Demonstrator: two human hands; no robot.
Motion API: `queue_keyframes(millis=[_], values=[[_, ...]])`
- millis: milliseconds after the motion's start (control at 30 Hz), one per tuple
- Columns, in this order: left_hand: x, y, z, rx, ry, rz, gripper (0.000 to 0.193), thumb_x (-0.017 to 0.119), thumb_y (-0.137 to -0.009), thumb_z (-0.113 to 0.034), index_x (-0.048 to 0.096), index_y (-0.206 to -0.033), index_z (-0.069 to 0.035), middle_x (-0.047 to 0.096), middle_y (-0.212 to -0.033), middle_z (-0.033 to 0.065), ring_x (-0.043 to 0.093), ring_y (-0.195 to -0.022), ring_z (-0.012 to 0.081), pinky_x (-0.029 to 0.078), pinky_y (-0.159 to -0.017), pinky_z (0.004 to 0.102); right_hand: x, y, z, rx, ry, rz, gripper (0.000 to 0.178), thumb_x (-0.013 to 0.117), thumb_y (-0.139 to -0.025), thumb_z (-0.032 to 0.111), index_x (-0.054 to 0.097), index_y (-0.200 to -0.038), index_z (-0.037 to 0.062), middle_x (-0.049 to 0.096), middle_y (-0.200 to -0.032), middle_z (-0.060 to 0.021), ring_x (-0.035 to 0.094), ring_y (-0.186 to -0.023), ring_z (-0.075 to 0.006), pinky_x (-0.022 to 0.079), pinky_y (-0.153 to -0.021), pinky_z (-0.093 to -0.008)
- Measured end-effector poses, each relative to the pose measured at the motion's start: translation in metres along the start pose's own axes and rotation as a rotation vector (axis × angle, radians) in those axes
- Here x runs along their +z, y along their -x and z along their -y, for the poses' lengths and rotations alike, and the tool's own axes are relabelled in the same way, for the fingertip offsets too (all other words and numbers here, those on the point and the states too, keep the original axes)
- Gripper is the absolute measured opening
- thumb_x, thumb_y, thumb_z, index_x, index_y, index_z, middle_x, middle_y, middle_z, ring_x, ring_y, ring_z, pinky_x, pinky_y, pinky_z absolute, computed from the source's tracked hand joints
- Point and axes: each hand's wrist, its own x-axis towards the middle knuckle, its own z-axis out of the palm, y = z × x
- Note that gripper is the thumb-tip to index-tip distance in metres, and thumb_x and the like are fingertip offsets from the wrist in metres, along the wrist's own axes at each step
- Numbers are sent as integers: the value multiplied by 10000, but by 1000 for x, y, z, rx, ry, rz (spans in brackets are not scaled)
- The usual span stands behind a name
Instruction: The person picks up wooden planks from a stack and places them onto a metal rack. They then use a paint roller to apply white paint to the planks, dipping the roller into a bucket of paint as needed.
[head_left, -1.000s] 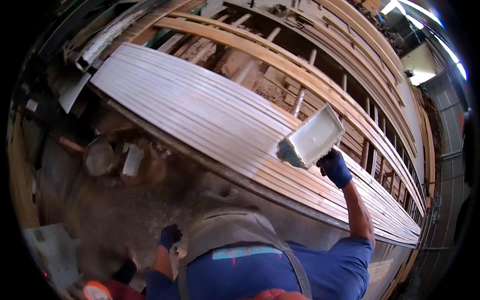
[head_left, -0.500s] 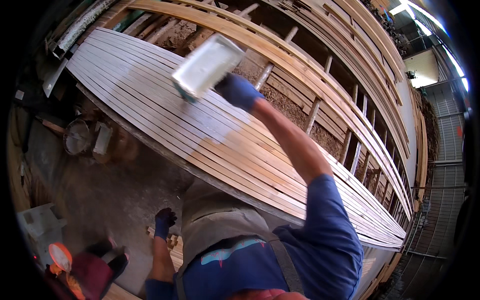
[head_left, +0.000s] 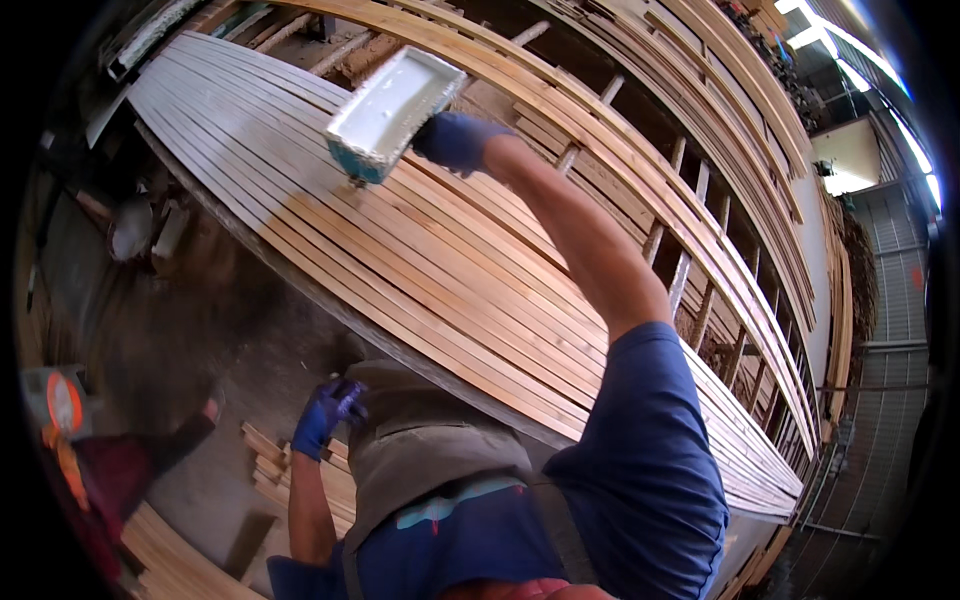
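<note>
My right hand [head_left: 458,142], in a blue glove, grips the near side of a rectangular paint tray [head_left: 395,100]. White paint coats its inside and rim, and its outer wall is teal. It is over the far edge of a row of long narrow wooden boards [head_left: 430,270]; I cannot tell whether it touches them. White covers the boards' left part [head_left: 220,110], while bare wood shows below and right of the tray. My left hand [head_left: 328,415], in a blue glove with pale smears, hangs beside my grey apron [head_left: 430,420], fingers loosely curled and apart, holding nothing.
Beyond the boards lies a rack [head_left: 680,270] of crossbars with long planks. Offcut wood [head_left: 270,465] is stacked by my left forearm. At lower left is another person in maroon [head_left: 115,475]. A round bucket [head_left: 132,228] stands at left, below the boards' edge.
The view has shifted along the boards, so the white part now sits farther left and more bare wood shows. The tray has tilted slightly in my right hand. My left hand has risen towards the apron.
</note>
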Motion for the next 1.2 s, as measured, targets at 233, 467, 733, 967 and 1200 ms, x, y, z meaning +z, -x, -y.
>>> queue_keyframes(millis=[233,467,733,967,1200], values=[[138,49,104,-25,58,-143,237,609,-926,-229,624,-978,2,652,-821,89,634,-668,150,533,-568,302,16,191,-151,67,33,34,284,447,-968,277,622,-1044,66,672,-858,-124,643,-627,-189,544,-526,-308],[247,91,211,-26,147,-199,224,598,-932,-230,635,-983,-15,637,-840,85,635,-715,155,518,-550,293,52,456,-309,261,126,-42,252,552,-947,218,645,-1124,65,681,-1046,-156,634,-941,-221,498,-881,-356],[398,193,409,-403,301,-325,228,578,-909,-258,608,-967,-40,683,-791,145,649,-573,229,497,-464,316,59,549,-384,-151,155,-82,429,515,-953,419,604,-1177,64,641,-1087,-120,611,-963,-208,487,-878,-350],[591,242,495,-358,370,-504,238,590,-903,-319,574,-1052,-134,640,-731,94,584,-486,173,393,-387,276,68,689,-458,54,28,-75,264,585,-889,321,637,-1022,98,629,-752,-64,598,-598,-168,498,-497,-316],[770,291,487,-220,258,-418,300,591,-905,-294,596,-1123,-89,670,-796,115,644,-578,203,481,-495,289,90,957,-620,111,201,-43,370,526,-942,304,581,-1238,88,606,-1216,-178,593,-1105,-306,471,-953,-396]])
